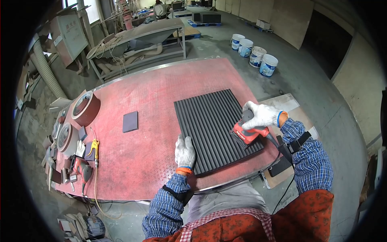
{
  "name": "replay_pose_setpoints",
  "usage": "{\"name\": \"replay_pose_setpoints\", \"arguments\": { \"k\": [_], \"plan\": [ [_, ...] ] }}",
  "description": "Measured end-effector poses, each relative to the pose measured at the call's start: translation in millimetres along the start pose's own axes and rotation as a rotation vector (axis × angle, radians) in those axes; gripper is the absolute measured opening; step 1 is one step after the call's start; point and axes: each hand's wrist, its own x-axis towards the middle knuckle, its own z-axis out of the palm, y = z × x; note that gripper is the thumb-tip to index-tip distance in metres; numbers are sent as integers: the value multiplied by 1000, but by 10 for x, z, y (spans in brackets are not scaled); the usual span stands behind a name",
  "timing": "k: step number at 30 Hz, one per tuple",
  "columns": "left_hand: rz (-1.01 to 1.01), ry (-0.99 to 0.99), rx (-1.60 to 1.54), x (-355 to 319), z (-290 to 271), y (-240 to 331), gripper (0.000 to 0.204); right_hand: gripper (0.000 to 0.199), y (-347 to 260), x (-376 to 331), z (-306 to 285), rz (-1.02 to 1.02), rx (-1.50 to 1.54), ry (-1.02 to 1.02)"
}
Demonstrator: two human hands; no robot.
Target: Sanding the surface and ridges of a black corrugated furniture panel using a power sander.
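A black ribbed panel (213, 129) lies at a slant on the red, mesh-textured tabletop (157, 157). My right hand (264, 114), in a white glove, is closed round a red and black electric sander (246, 133). The sander sits on the panel's right part, and its cord trails down past my forearm. My left hand (185, 151), gloved too, grips the panel's left edge with the thumb and fingers bent over it. The sander's underside is hidden against the ribs.
At the table's left are abrasive rolls (85, 108), a yellow air blow gun (94, 151) with a hose, and a second red sander (82, 169). A dark flat pad (130, 122) lies left of the panel. Several buckets (256, 56) stand on the floor beyond. Far back is another person (160, 10).
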Motion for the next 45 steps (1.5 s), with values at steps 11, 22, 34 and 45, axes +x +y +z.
{"name": "replay_pose_setpoints", "arguments": {
  "k": [11,22,34,45],
  "plan": [
    [-260,-85,-314,80,-197,181,18,86,-20,-42,-25,13,1,-4],
    [-271,-120,-314,96,-246,249,28,84,13,-50,-17,17,9,-6],
    [-517,-138,-475,152,-231,261,49,87,-12,-19,-60,36,23,-1],
    [-223,-20,-248,-66,141,-61,23,93,-100,-51,-62,28,38,-33]
  ]
}}
